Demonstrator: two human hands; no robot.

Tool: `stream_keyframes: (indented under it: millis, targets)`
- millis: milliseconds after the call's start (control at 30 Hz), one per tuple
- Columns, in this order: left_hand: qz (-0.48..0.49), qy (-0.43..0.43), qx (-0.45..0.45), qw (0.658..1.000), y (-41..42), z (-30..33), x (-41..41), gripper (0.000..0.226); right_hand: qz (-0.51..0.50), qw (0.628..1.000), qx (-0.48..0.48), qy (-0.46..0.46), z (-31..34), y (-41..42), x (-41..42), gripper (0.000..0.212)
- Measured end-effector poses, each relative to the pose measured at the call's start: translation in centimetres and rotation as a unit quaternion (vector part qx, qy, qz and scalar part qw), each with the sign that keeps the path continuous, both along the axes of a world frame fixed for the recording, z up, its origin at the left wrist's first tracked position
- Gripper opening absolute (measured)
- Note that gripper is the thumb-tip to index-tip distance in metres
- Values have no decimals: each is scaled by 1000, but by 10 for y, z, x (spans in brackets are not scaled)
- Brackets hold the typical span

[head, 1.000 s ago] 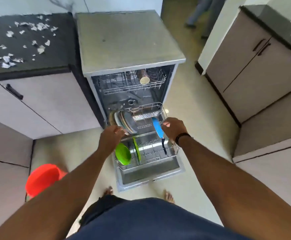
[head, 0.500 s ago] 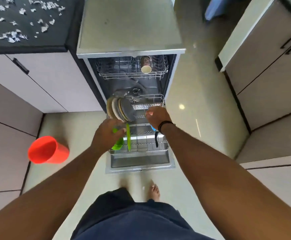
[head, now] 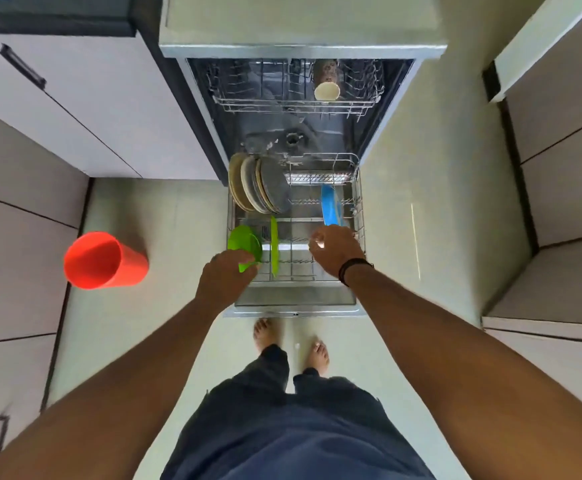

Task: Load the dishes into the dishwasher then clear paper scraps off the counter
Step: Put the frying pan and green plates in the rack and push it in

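Pale floor tiles (head: 151, 209) run between grey cabinets, and straight ahead of my hands stands the open dishwasher (head: 300, 46) with its lower rack (head: 360, 216) pulled out over the door. My left hand (head: 225, 278) is at the rack's near left corner, fingers curled down at the edge of the green bowl (head: 244, 242); I cannot tell whether it actually grips the bowl. Just right of that hand a green plate (head: 274, 245) stands on edge. My right hand (head: 336, 251) hovers over the rack's near right side with fingers loosely bent, holding nothing I can see. Just beyond it a blue plate (head: 329, 206) stands upright. Beyond my left hand, a row of plates (head: 258, 187) leans together. A cup (head: 326, 90) lies in the upper rack (head: 296, 105). Well left of my left hand, a red cup (head: 104, 259) lies on the floor.
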State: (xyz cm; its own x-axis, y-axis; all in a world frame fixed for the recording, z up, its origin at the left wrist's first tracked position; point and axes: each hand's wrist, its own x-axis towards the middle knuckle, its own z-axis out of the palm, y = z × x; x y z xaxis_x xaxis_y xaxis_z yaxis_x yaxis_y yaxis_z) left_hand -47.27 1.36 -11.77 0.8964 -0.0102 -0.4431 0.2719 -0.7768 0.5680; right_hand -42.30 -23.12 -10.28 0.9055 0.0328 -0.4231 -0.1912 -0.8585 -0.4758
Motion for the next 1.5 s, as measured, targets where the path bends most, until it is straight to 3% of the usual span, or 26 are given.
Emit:
stream_keyframes:
  millis: [133,267,400,567,700,933,1133,1300,1500]
  targets:
    - [-10,64,1,998,16,-47,8,49,13,998,-32,53,-56,-12,4,23]
    - [12,150,2,989,12,-89,20,38,-15,996,-25,84,-112,-26,5,25]
    - [-43,236,26,971,-6,-141,29,44,-38,986,13,159,-174,-39,-7,25]
    - [18,308,-11,951,-24,-194,33,37,30,969,-18,243,-231,-53,-18,43]
    - [92,307,-45,946,-31,-221,43,40,61,965,-26,253,-259,-67,-11,47]
    - [151,297,-6,943,-30,-286,50,32,58,971,-50,225,-309,-89,-5,47]
    - [49,209,94,972,-43,-324,51,48,57,978,-17,198,-341,-73,-2,60]
    - [-26,234,134,963,-39,-358,51,51,105,959,-23,263,-366,-47,-3,64]
    - [-124,179,179,960,-18,-383,48,29,109,954,-66,272,-392,-24,6,59]
